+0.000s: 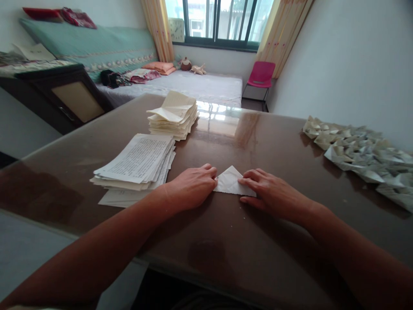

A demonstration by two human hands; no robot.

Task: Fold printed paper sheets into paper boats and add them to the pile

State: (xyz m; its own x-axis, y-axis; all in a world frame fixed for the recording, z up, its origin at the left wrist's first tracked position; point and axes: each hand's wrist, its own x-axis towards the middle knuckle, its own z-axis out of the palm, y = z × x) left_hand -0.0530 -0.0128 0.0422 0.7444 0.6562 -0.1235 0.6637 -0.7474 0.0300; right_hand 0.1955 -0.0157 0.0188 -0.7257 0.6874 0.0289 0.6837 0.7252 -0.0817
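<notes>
Pressing the folded paper [228, 181] mid-frame, the left hand [194, 184] has its grip closed on a corner, the right hand's [269, 189] grip parted; uneven pressure could skew creases.

Tbl [206, 241] | 2 ppr stks [135, 159] L | folded pcs [358, 148] R | folded sheet [229, 181] ctr

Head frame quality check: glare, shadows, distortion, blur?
Head view: window bright, its reflection glaring off the glossy table; same view, dark shadow or reflection beneath the left hand and right hand; head view, cabinet leans near the left edge, likely wide-angle distortion; head view, print on the near paper stack too soft to read.
</notes>
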